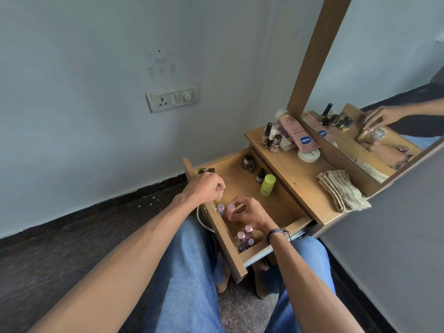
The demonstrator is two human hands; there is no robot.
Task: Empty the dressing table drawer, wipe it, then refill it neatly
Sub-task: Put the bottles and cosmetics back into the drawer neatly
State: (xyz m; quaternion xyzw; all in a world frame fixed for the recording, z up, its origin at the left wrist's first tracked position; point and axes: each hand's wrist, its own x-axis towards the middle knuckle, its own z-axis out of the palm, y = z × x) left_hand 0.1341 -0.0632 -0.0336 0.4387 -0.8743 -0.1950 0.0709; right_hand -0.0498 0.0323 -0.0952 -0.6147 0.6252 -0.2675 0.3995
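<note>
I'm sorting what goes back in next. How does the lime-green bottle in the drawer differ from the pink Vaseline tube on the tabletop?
The lime-green bottle stands upright inside the drawer; the pink Vaseline tube lies slanted among things on the tabletop by the mirror frame. The bottle is short and cylindrical; the tube is longer and flattened. Both are capped toiletry containers.

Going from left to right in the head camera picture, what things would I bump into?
Left hand → green bottle → pink lotion tube → folded cloth.
</note>
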